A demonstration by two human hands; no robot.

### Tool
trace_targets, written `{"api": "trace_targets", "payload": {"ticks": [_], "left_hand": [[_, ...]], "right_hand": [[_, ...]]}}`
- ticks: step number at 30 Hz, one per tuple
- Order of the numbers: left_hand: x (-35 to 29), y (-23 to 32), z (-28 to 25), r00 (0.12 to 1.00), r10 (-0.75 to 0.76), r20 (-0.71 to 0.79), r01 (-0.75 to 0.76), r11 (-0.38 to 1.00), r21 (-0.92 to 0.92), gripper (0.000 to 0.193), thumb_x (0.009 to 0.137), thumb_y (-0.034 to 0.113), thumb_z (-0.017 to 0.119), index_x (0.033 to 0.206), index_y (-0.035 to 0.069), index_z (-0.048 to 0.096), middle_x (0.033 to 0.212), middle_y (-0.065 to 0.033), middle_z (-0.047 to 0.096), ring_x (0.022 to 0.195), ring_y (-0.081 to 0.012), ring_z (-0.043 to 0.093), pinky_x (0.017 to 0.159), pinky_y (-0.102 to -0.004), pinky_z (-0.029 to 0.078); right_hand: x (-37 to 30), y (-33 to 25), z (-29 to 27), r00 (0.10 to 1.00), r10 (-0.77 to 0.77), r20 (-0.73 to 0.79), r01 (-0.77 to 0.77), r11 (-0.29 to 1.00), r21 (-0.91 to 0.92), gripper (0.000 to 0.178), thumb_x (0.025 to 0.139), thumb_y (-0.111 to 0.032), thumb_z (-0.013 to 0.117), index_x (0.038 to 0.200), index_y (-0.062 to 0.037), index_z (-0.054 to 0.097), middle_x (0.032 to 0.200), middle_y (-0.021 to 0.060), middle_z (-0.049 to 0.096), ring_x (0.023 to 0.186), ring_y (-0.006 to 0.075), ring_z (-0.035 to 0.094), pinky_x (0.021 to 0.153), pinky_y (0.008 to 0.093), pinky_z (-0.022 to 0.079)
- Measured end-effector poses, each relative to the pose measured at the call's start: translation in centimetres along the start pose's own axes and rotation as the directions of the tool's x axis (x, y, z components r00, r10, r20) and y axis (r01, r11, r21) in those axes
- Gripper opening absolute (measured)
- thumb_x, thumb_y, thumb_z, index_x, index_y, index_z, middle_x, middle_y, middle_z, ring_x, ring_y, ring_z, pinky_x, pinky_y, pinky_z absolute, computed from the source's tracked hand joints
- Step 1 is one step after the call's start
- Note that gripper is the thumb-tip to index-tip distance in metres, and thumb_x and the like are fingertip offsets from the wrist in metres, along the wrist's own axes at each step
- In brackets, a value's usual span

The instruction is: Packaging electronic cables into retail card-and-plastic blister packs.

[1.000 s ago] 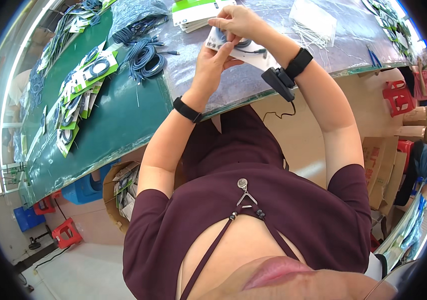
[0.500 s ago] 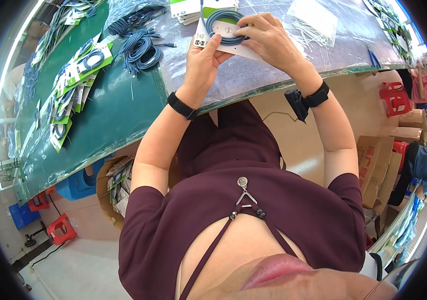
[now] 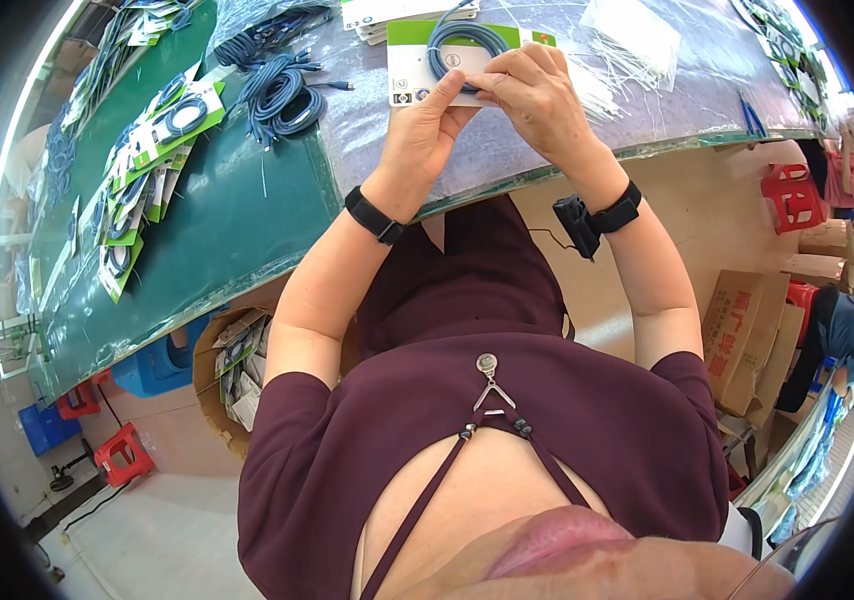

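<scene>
Showing at the frame's upper centre, a coiled cable (image 3: 434, 60) is backed by a card (image 3: 410, 68) gripped in the left hand (image 3: 423, 142), while the coil's lower edge is pinched by the right hand (image 3: 545, 104), apparently against slipping.

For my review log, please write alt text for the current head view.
A person's left hand and right hand hold a coiled blue cable on a green-and-white card over a table. Bundled cables and carded cables lie left, white strips right.
</scene>
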State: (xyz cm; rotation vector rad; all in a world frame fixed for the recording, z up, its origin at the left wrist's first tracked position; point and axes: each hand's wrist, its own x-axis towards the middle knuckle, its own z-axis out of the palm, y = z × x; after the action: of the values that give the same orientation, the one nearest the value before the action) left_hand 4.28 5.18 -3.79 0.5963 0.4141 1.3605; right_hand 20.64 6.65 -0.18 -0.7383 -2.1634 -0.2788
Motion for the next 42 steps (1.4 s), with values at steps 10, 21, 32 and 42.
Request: {"api": "trace_targets", "payload": {"ticks": [10,21,32,42], "left_hand": [[0.2,-1.1,0.6,0.978,0.174,-0.111,-0.143,0.959,0.245,0.031,0.09,0.009,0.059,0.12,0.006,0.05,0.104,-0.0058,0.061,0.087,-0.0141,0.063,0.068,-0.0258,0.054],[0.3,2.1,-2.1,0.952,0.247,-0.182,-0.173,0.922,0.346,0.038,0.088,0.005,0.061,0.123,0.006,0.047,0.11,-0.0061,0.059,0.096,-0.0173,0.063,0.077,-0.0331,0.059],[0.8,1.6,-3.0,0.964,0.135,-0.229,-0.097,0.981,0.17,0.032,0.088,0.006,0.061,0.118,0.006,0.05,0.108,-0.007,0.061,0.093,-0.0188,0.064,0.078,-0.0347,0.059],[0.7,0.8,-2.2,0.956,0.077,-0.284,-0.084,0.996,-0.011,0.027,0.089,0.008,0.061,0.114,0.004,0.052,0.106,-0.0076,0.062,0.096,-0.0206,0.064,0.083,-0.0371,0.056]], "right_hand": [[-0.5,-0.1,1.4,0.995,0.087,-0.047,-0.084,0.995,0.055,0.026,0.069,-0.012,0.075,0.095,-0.012,0.07,0.097,0.001,0.059,0.09,0.0186,0.052,0.08,0.0317,0.041],[-7.5,7.1,-2.3,0.708,0.672,0.217,-0.702,0.704,0.112,0.018,0.076,-0.019,0.072,0.088,-0.0072,0.064,0.085,0.0073,0.06,0.083,0.0253,0.057,0.079,0.0329,0.045],[-8.7,6.4,-1.7,0.833,0.456,0.314,-0.414,0.889,-0.196,0.008,0.082,-0.01,0.064,0.08,-0.0038,0.059,0.083,0.0111,0.058,0.081,0.031,0.058,0.071,0.0384,0.046],[-7.1,2.3,-3.6,0.92,0.357,0.162,-0.366,0.93,0.03,0.006,0.079,0.0,0.065,0.085,-0.0031,0.064,0.078,0.0089,0.058,0.068,0.0248,0.057,0.059,0.0337,0.046]]}}
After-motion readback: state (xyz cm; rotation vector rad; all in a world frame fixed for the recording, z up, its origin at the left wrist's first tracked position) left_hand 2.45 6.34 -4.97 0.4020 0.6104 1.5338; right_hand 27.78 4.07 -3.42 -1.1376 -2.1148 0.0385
